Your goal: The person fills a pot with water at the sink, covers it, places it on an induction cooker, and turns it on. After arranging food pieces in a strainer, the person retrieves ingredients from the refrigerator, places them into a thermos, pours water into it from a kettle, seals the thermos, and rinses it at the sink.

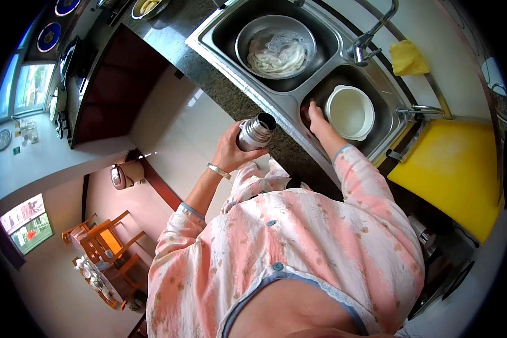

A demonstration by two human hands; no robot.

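Note:
My left hand (pixel 231 149) is wrapped round a steel thermos flask (pixel 256 133) with its mouth uncovered, held over the floor just in front of the counter edge. My right hand (pixel 318 119) reaches into the right sink basin (pixel 377 98), beside a cream-white pot (pixel 349 112). Its fingers are near a dark reddish thing at the basin's left side, too hidden to name. In the left basin sits a metal bowl (pixel 245 42) with water and pale, noodle-like or cloth-like strands (pixel 279 56).
A faucet (pixel 363 48) stands behind the basins, with a yellow cloth (pixel 409 57) near it. A yellow board (pixel 450 174) lies right of the sink. Dark counter (pixel 214 73) runs left, with a bowl of yellow food (pixel 147 8). Wooden chairs (pixel 110 236) stand at lower left.

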